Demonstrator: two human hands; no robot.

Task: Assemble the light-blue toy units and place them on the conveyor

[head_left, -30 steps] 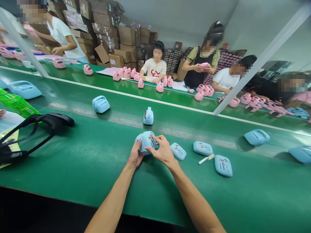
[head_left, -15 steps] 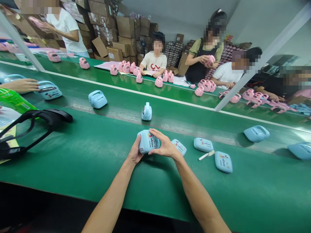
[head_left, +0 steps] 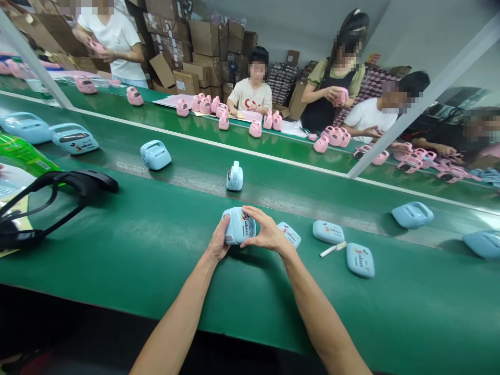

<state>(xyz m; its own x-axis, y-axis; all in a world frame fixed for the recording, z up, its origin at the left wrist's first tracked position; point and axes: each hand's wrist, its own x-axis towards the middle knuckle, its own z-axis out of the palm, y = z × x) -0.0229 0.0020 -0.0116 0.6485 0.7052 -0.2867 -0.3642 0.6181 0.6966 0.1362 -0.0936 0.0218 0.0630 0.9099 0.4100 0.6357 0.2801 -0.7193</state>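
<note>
A light-blue plastic case with a Mickey print (head_left: pixel 237 227) is held just above the green table between my two hands. My left hand (head_left: pixel 219 239) grips its left side, thumb along the edge. Around its right side curls my right hand (head_left: pixel 269 229), fingers over the top and thumb below, partly covering the print. To the right lie several flat light-blue printed covers: one cover (head_left: pixel 291 235) is partly behind my right hand, another cover (head_left: pixel 328 232) is farther off, and a third cover (head_left: pixel 360 260) is nearest the table's front. A small white brush-like tool (head_left: pixel 333 249) rests between these last two.
On the belt beyond stand several light-blue handled cases, including one case (head_left: pixel 235 177) straight ahead. A black strapped headset (head_left: pixel 84 187) and a green packet (head_left: pixel 25 155) are on the left. Across the line, co-workers handle pink cases (head_left: pixel 255 128); a white post (head_left: pixel 385 138) slants at right.
My hands keep nearly the same hold on the case. A co-worker's hand at far left has left the blue case there. The view has shifted slightly.
</note>
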